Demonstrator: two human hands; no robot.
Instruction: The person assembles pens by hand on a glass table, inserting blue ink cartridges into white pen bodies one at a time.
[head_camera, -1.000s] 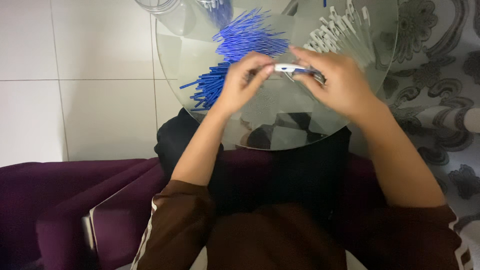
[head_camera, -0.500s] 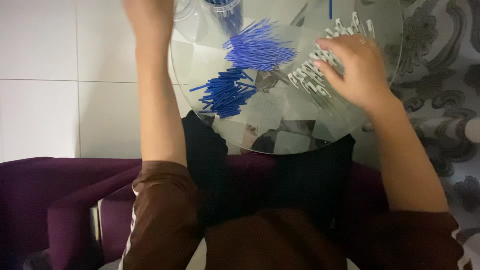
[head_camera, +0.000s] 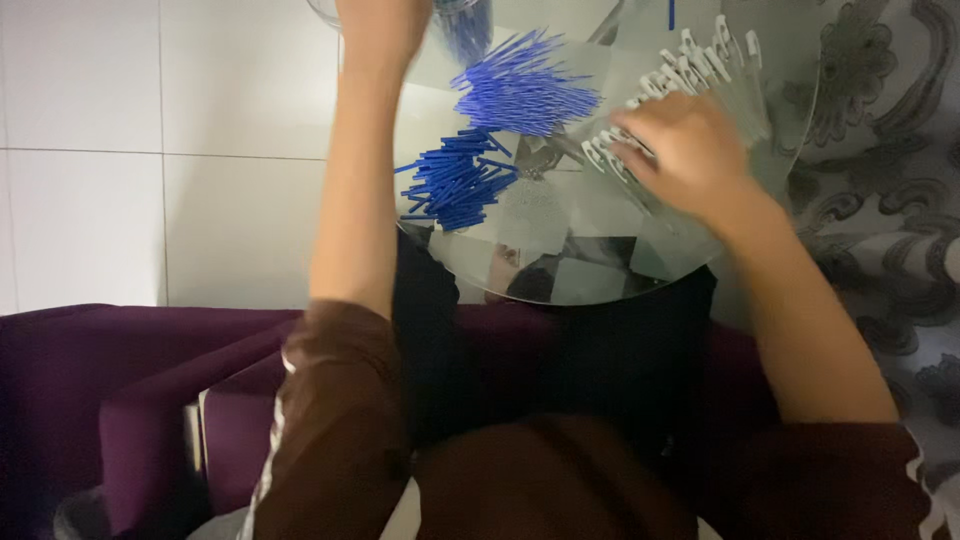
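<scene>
A round glass surface (head_camera: 560, 270) was seen from above, carrying two heaps of blue sticks (head_camera: 520, 90) and a row of white clips (head_camera: 700, 60) along its far right. The left arm was stretched straight out to the far edge, where the left hand (head_camera: 385, 25) was cut off by the frame at a clear container (head_camera: 465, 20); its fingers could not be made out. The right hand (head_camera: 690, 155) was laid palm-down on the white clips, its fingers (head_camera: 635, 150) curled onto the near end of the row, touching them.
</scene>
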